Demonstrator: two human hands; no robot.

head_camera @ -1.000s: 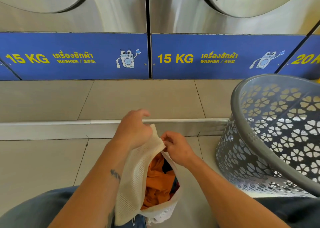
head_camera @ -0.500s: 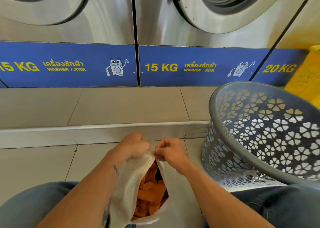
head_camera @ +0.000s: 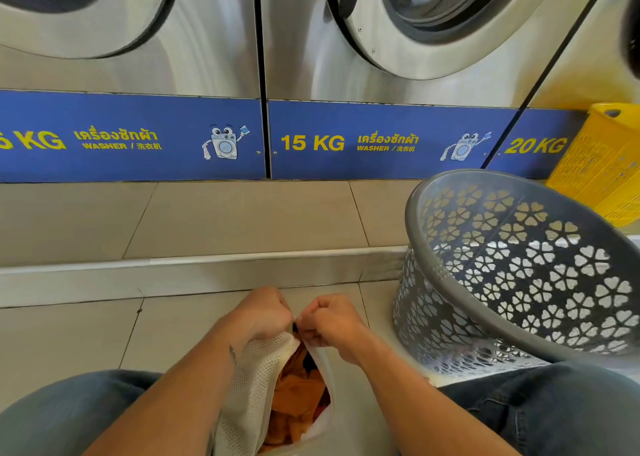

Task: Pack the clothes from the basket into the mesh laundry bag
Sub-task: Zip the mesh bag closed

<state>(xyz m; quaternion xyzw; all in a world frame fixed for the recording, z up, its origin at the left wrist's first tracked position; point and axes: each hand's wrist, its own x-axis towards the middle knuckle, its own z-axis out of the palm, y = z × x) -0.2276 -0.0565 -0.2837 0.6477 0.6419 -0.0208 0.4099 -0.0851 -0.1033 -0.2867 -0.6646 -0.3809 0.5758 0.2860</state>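
Note:
A cream mesh laundry bag (head_camera: 249, 390) lies between my knees, its mouth gaping along one side. Orange clothes (head_camera: 294, 396) with a bit of dark fabric show inside it. My left hand (head_camera: 263, 313) pinches the top edge of the bag at its far end. My right hand (head_camera: 329, 324) pinches the opposite edge right beside it, knuckles nearly touching. The grey plastic basket (head_camera: 450, 282) with flower-shaped holes tilts toward me on the right; the part of its inside that I see holds nothing.
Steel washers (head_camera: 415, 40) with blue 15 KG labels (head_camera: 311, 142) line the wall ahead on a raised tiled step (head_camera: 207, 265). A yellow plastic basket (head_camera: 602, 164) stands at the far right. My jean-clad knees (head_camera: 540, 407) flank the bag.
My two hands have come together at the far end of the bag's opening, narrowing its mouth. My view has tipped up, showing more of the washers and the yellow basket.

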